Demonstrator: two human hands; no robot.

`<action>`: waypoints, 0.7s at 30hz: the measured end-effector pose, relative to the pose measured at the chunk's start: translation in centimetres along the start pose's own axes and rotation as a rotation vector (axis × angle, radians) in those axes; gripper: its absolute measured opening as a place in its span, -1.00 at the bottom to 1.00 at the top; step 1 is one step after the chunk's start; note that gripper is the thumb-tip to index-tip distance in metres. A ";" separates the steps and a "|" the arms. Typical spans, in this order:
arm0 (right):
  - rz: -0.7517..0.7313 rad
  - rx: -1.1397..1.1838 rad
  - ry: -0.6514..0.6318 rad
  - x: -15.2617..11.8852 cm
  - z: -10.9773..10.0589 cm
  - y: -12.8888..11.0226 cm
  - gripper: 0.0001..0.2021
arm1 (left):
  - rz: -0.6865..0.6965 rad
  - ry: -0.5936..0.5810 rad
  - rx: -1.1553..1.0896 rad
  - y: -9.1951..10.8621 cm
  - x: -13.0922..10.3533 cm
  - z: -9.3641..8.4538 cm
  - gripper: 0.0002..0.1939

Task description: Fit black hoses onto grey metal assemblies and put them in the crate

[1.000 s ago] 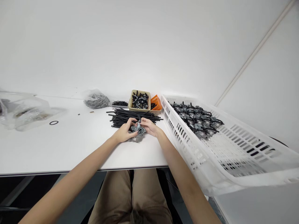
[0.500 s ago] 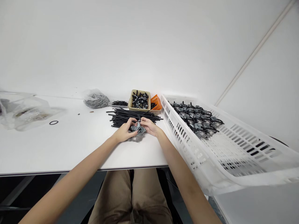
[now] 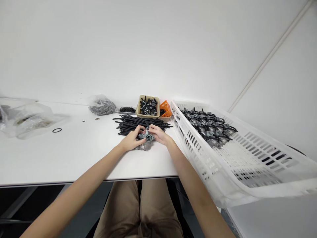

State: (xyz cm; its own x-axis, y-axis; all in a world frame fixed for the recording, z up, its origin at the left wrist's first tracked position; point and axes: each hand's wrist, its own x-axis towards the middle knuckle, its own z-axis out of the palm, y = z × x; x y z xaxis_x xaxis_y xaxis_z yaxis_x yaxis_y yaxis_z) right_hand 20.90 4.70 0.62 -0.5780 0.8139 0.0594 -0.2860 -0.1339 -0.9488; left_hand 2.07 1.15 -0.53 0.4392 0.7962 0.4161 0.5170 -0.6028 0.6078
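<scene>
A grey metal part (image 3: 149, 138) with a round opening is held just above or on the white table (image 3: 81, 155), in front of a pile of black tubes (image 3: 130, 123). My left hand (image 3: 132, 139) is closed on its left side, with the thumb across the front. At the top right of the part, my right hand (image 3: 158, 134) has its fingers pinched near a short black piece that rises from it. The fingertips partly hide this piece. A second metal part may lie just below; I cannot tell.
Behind the tubes stand a beige bin (image 3: 148, 116) of small parts, an orange basket (image 3: 166, 107) and a tray of black rings (image 3: 126, 109). A large white crate (image 3: 198, 155) holding similar metal parts is at right. Plastic bags (image 3: 102, 105) and a black ring (image 3: 56, 130) lie left.
</scene>
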 end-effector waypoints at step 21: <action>-0.042 0.011 -0.039 0.0 -0.6 0.4 -0.58 | -0.088 0.108 -0.135 -0.2 -0.1 0.5 -0.51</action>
State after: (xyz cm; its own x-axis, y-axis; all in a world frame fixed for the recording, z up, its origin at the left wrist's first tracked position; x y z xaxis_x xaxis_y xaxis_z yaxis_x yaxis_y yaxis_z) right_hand 21.20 5.00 0.05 -0.5948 0.7962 0.1110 -0.3184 -0.1065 -0.9420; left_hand 2.27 1.16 -1.07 0.3111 0.8511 0.4230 0.4437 -0.5237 0.7273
